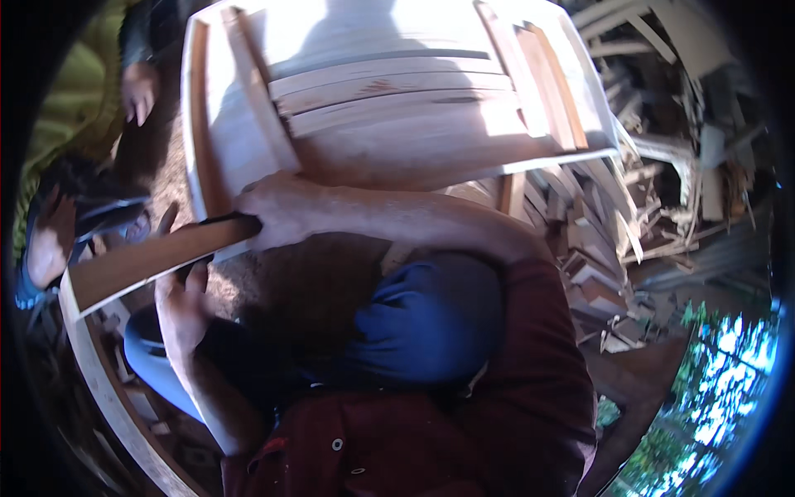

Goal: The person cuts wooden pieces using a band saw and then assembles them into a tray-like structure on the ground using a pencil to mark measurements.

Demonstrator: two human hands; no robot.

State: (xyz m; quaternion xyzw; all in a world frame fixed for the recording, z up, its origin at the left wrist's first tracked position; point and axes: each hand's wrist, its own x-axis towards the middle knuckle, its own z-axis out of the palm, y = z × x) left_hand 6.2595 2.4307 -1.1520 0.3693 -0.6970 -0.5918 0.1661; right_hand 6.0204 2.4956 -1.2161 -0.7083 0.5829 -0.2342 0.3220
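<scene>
Far left, another person in a yellow-green garment (70, 91) crouches close, one hand (138, 89) hanging near the corner of the work and a foot in a dark sandal (58, 232) just beside the free end of the long reddish-brown wooden plank (153, 258). That plank runs slantwise from lower left up to the edge of the pale wooden frame with slats laid across it (389, 99), which serves as the table here. Left hand (184, 290) sits under the plank near its middle, fingers curled up against its lower edge; whether it truly grips or only props I cannot tell. Right hand (277, 207) is closed over the plank's upper end, pressing it where it meets the frame's left rail (199, 124); a dark tool or edge seems to lie beneath the palm, too shadowed to name. Hands well apart, both on the same board. Risks, as judged: the plank's low end is unsupported and could swing into the neighbour's foot if the right hand slips; fingers under the board may get pinched against the curved pale wood strip (108, 389) below. The blue-trousered knee (431, 319) crowds the forearm, limiting control. Right of that, a heap of splintered offcuts (629, 232) makes poor footing.
</scene>
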